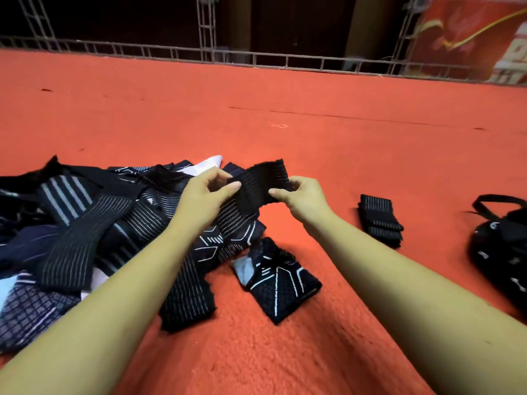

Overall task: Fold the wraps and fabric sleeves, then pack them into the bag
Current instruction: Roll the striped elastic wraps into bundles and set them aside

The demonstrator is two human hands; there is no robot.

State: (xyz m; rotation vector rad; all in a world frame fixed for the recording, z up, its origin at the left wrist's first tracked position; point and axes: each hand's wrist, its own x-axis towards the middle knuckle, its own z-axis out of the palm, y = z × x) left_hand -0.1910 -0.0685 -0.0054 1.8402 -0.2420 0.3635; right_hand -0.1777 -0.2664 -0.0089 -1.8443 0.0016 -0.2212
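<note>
- Red carpet [313,132] fills the floor, with a metal truss railing [205,52] along its far edge. Behind the railing it is too dark to read anything.
- Upper right, a red banner [470,38] is cut off by the frame, and its design is blurred.
- Far right, the black bag [502,252] sits on the carpet, sliced by the frame edge. One strap loops up, and I cannot tell whether the opening is unzipped.
- Left side, the pile of wraps and sleeves [71,223] runs off the frame. The dark striped and grid-patterned pieces overlap so much that a count is impossible.
- A white scrap [211,163] peeks out behind the pile, mostly covered.
- Centre, the black wrap [263,181] is up off the carpet between both hands. Its lower end drops behind the left wrist, and where it stops is hidden.
- Left hand [199,195]: the thumb presses the near face of the wrap, with the fingers curled round behind it and partly out of sight. That is a pinch.
- Right hand [305,195]: the thumb tip is on the wrap's right end and the fingers are tucked behind the fabric. That is a pinch too.
- Between the forearms, a folded sleeve [282,283] with white lines lies flat on the carpet.
- Right of the right arm, a folded stack [380,220] of striped wraps lies near the bag but apart from it.
</note>
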